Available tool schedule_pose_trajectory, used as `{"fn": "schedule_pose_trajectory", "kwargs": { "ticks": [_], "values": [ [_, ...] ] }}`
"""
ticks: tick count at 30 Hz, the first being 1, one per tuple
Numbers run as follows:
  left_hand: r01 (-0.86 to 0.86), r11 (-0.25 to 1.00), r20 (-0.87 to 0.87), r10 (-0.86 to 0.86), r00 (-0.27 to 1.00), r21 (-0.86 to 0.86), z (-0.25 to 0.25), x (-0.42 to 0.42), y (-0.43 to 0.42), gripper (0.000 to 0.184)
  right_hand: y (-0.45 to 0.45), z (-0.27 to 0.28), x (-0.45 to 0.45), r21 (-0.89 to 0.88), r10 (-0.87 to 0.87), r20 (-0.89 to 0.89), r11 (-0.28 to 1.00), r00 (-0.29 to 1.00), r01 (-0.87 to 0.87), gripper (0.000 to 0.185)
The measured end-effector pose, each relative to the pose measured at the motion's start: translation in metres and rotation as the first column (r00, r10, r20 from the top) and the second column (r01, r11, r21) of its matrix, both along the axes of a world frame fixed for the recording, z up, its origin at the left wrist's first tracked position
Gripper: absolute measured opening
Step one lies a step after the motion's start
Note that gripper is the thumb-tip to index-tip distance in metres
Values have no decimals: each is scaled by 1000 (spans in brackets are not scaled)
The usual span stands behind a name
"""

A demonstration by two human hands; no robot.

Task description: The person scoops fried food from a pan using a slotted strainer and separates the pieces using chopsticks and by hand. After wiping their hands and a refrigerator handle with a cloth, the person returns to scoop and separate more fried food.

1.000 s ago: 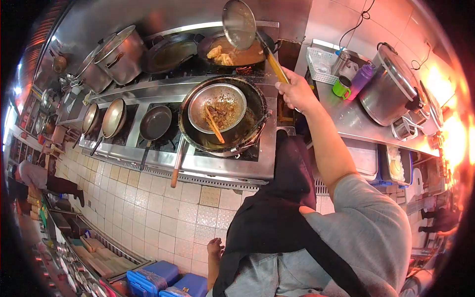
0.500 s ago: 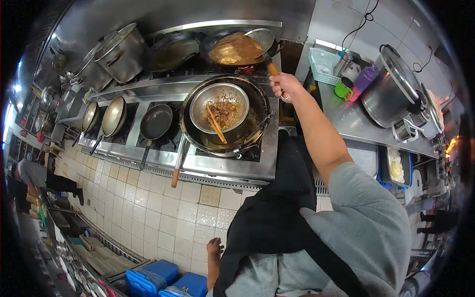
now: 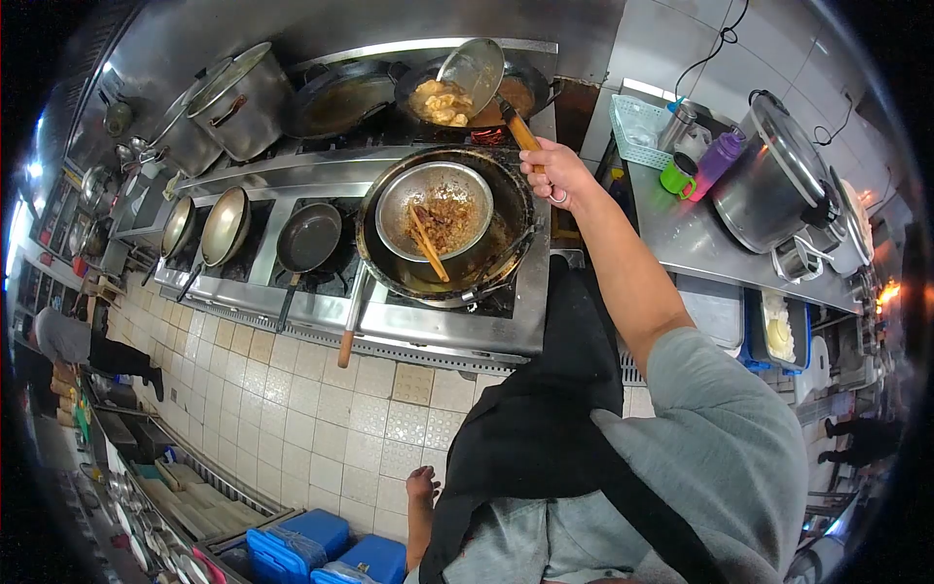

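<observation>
My right hand is closed around the wooden handle of a skimmer. Its round head is tilted above the back-right wok, beside pale yellow chunks of food in brown liquid. Nearer to me, a metal bowl of brown, crumbly food sits inside a big blackened wok, with wooden chopsticks resting in it. Low at my side hangs my left hand, its fingers loosely bent and apart, nothing in them.
Frying pans and tall pots occupy the stove's left side. A wooden-handled tool juts past the front edge. On the right counter are a large pot, a green mug and a purple bottle. Another person stands far left.
The skimmer's head has turned up on edge and shifted left over the back wok. Pale chunks now show gathered beside it. My left hand has stayed put.
</observation>
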State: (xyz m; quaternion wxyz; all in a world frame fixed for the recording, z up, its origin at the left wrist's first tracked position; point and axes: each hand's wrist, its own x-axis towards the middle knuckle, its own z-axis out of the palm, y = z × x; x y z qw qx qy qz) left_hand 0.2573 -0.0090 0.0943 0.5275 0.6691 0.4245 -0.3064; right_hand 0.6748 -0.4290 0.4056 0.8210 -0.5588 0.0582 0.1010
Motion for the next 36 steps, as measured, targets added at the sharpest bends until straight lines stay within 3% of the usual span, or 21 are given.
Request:
{"fn": "schedule_pose_trajectory", "kwargs": {
  "ticks": [7, 11, 13, 16, 18, 20, 24, 27, 29, 30, 32, 34, 36],
  "values": [
    [-16, 1000, 8, 16, 1000, -20, -10, -1, 0, 42, 9, 26, -21, -242, -40, 79, 968, 996, 58, 20],
    [-5, 999, 71, 8, 997, -43, -21, -7, 4, 42, -4, 29, -21, -199, -66, 92, 976, 994, 83, 19],
    [-24, 999, 39, 26, 999, -41, -18, -5, 3, 43, -15, 31, -19, -22, -73, 100, 997, 992, 76, 18],
    [-35, 999, 5, 35, 999, -25, -4, 0, -1, 44, -22, 37, -21, -64, -139, 106, 987, 985, 146, 17],
    [-23, 1000, 4, 23, 1000, -10, -2, 0, -1, 44, -24, 37, -21, -136, -177, 104, 972, 979, 190, 24],
    [-26, 1000, 0, 26, 1000, -9, -5, -1, -1, 45, -25, 38, -25, -444, -231, 166, 851, 959, 282, 33],
    [-13, 999, -3, 13, 1000, -33, -13, -3, 5, 45, -33, 20, -10, -610, -271, 201, 717, 941, 337, 41],
    [-16, 999, -10, 16, 1000, -50, -11, 0, 6, 46, -31, 4, 7, -601, -302, 156, 727, 940, 333, 33],
    [7, 1000, -2, -7, 1000, -16, -2, 5, 4, 47, -29, -7, 24, -387, -207, -5, 902, 978, 189, 21],
    [6, 1000, -2, -6, 1000, -14, -5, 4, 6, 47, -26, -11, 29, -385, -206, -6, 904, 979, 188, 21],
    [-8, 1000, 51, 9, 999, -28, -14, 1, 9, 47, -19, -18, 37, -152, -132, -96, 982, 987, 117, 13],
    [-39, 999, 40, 40, 998, -29, -13, 1, 8, 47, -12, -20, 36, -97, -90, -77, 992, 993, 82, 13],
    [-73, 997, 28, 73, 997, -29, -12, 1, 7, 47, -1, -14, 26, 67, -54, -116, 996, 992, 62, 14]
  ]
}}
